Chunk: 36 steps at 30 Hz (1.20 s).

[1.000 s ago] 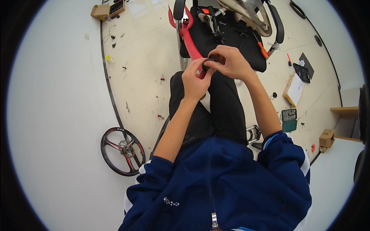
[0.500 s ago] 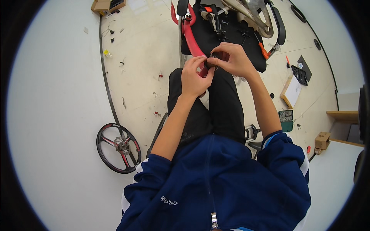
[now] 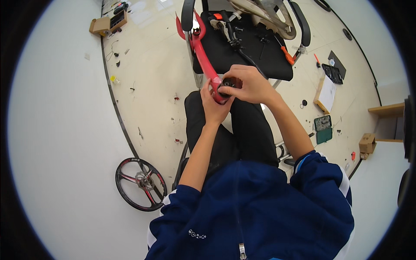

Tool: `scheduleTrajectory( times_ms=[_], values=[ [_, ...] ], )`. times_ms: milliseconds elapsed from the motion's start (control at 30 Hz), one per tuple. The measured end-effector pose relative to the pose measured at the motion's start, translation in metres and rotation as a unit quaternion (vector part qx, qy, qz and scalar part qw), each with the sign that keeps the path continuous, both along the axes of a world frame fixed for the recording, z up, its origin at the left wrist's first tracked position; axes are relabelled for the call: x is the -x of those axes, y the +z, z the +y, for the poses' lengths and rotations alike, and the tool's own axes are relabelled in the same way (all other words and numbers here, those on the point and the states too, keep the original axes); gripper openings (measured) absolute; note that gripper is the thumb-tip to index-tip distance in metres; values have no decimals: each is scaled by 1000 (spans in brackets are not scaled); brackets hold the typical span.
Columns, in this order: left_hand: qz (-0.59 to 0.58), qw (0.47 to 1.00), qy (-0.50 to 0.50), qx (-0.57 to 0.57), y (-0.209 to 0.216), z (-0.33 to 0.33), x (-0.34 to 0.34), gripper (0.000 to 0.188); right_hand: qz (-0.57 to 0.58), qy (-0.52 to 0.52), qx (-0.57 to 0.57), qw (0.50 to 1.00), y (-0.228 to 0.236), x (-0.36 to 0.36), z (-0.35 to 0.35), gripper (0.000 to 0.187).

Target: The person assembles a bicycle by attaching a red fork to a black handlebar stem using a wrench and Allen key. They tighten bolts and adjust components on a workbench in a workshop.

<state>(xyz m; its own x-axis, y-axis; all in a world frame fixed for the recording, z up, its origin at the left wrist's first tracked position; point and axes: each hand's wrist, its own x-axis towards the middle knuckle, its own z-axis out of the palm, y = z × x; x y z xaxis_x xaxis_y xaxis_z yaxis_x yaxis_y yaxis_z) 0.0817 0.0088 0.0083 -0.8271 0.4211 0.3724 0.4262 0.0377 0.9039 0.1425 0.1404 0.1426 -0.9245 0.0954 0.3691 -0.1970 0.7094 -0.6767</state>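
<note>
A red bicycle frame (image 3: 205, 58) runs from the chair toward my lap, its forked end farthest from me. My left hand (image 3: 214, 107) is wrapped round the near end of the frame, above my knees. Against that same end, my right hand (image 3: 250, 85) grips a dark round part (image 3: 227, 85) between thumb and fingers. The part looks like a ring or cap, and its exact kind is hard to make out. My fingers cover some of it.
In front stands a black office chair (image 3: 277, 65) bearing a pale frame (image 3: 277, 19), dark bicycle parts and an orange-handled screwdriver (image 3: 287, 55). A three-spoke wheel (image 3: 125, 197) leans at the left wall. Right, on the floor, are a white-topped board (image 3: 326, 94) and a green case (image 3: 323, 135).
The near end of the red frame and both hands sit lower and slightly left in view. My left fingers have moved from the dark part onto the frame; the right hand keeps the part.
</note>
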Motion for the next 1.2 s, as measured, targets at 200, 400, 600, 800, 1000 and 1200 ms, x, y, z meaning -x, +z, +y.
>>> scheduleTrajectory(
  times_ms=[200, 400, 600, 800, 1000, 1200],
  values=[
    [-6, 999, -31, 31, -12, 4, 2, 87, -18, -2, 37, 999, -5, -4, -4, 28],
    [-83, 995, -25, 48, -8, 3, -2, 85, -59, -23, 164, 984, -15, -4, 13, 27],
    [-101, 993, -41, 42, -16, 3, 0, 92, -136, -273, 217, 927, -98, 22, 118, 28],
    [-103, 992, -40, 57, -13, 6, -1, 89, -223, -340, -73, 911, -163, 50, 151, 41],
    [-87, 994, -34, 49, -14, 5, 1, 88, -311, -319, 21, 895, -153, 62, 154, 31],
    [-100, 993, -56, 19, -10, 5, 0, 91, -181, -286, -16, 941, -132, 23, 141, 32]
  ],
)
